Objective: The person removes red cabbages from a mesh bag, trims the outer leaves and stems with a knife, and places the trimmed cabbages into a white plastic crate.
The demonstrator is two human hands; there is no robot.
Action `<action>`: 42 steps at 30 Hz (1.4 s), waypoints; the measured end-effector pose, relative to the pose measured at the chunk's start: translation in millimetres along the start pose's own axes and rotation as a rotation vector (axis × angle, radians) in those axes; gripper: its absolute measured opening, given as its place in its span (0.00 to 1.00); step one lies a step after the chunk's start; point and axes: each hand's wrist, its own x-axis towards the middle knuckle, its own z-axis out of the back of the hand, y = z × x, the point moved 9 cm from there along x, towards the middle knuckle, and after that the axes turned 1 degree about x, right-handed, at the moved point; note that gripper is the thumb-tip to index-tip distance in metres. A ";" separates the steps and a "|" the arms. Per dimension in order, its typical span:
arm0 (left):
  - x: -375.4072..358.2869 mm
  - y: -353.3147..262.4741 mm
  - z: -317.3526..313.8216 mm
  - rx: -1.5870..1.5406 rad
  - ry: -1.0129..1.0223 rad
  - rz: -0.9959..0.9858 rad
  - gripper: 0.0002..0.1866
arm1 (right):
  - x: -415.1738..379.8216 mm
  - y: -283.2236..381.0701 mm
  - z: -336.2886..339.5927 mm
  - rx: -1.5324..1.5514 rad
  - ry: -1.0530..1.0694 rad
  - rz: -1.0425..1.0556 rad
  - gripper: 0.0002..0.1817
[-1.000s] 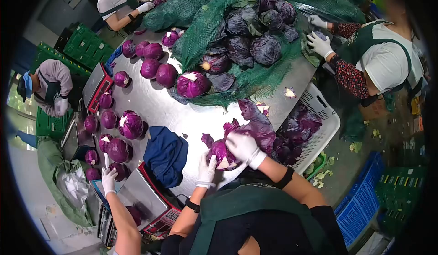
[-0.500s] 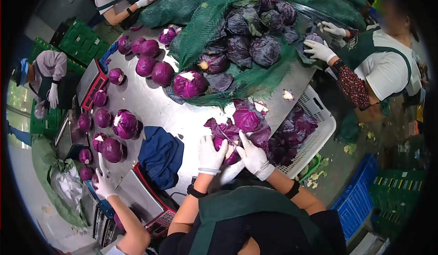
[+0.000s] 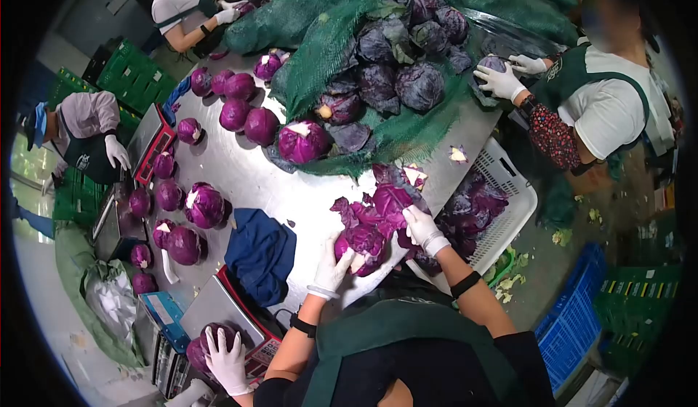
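Observation:
A red cabbage [image 3: 372, 244], with its pale cut stem toward me, sits at the table edge in front of me. My left hand [image 3: 331, 267], in a white glove, is closed around its left side. Just to the right, my gloved right hand [image 3: 424, 231] has its fingers closed on a loose purple cabbage leaf [image 3: 392, 202]; its fingertips are partly hidden. More peeled leaves and a pale stem scrap [image 3: 415, 176] lie beyond the cabbage.
A white crate [image 3: 518, 210] of leaves stands right of my right hand. A green net [image 3: 320, 58] holds dark cabbages. Left are a blue cloth [image 3: 260, 250], a scale [image 3: 225, 312] and a co-worker's gloved hand [image 3: 227, 360] on a cabbage. Another co-worker [image 3: 611, 101] stands right.
My right hand has moved right, off the cabbage and onto the leaf. The cabbage shows more fully in my left hand. At lower left, a co-worker's hand has shifted to a cabbage by the scale.

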 end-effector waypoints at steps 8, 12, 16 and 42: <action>-8.5 -39.4 -32.9 0.243 0.087 -0.045 0.57 | -99.0 110.5 -43.5 -0.499 -0.004 0.965 0.35; -1.4 -35.4 -28.6 0.268 0.112 -0.080 0.56 | -79.0 86.3 -56.2 -0.908 0.071 0.527 0.34; 6.7 -20.7 -27.4 0.204 0.147 -0.052 0.56 | -63.8 99.4 -59.8 -0.886 0.054 0.611 0.25; 17.1 -21.9 -22.5 0.083 0.054 -0.052 0.49 | -49.2 113.3 -18.5 -0.746 -0.018 0.598 0.25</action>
